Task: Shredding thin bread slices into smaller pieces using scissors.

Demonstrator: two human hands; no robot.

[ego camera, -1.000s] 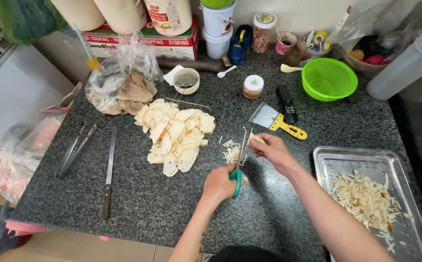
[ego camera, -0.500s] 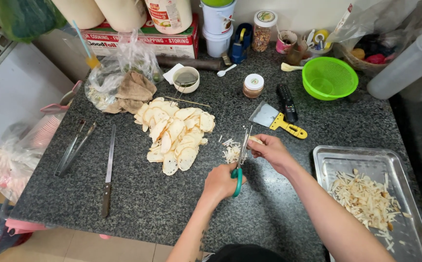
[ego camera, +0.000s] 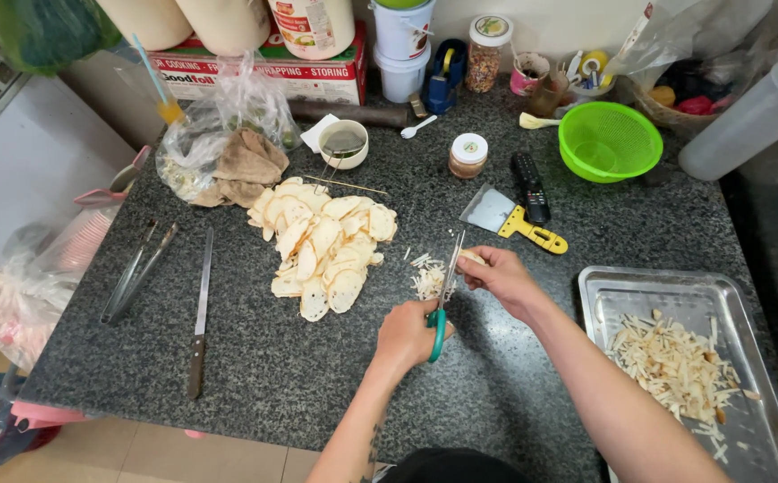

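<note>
- The left hand [ego camera: 404, 333] was wrapped around the green handles of the scissors [ego camera: 442, 292], fingers curled tight through them.
- The scissors pointed away from the person, and the blades were nearly together at a pale slice [ego camera: 471, 257].
- The right hand [ego camera: 503, 278] pinched that slice between thumb and fingertips, with the other fingers curled in.
- Both hands were over the middle of the dark speckled counter [ego camera: 255, 367], close to its near edge.
- A small heap of thin cut strips [ego camera: 426, 279] lay on the counter just left of the scissors.
- A big pile of round pale slices [ego camera: 326, 243] lay further left, near the middle of the counter.
- A metal tray [ego camera: 648, 291] sat at the near right corner, with more cut strips inside it.
- A scraper with a yellow handle [ego camera: 512, 220] lay just behind the right hand.
- A black remote [ego camera: 528, 185] lay beside the scraper.
- A green strainer bowl [ego camera: 610, 140] sat near the far right corner.
- A long knife [ego camera: 200, 313] and metal tongs [ego camera: 136, 270] lay by the left edge, well apart from the hands.
- A clear bag with a brown cloth [ego camera: 244, 163] sat towards the far left corner.
- A small white cup [ego camera: 344, 143] stood behind the pile of slices.
</note>
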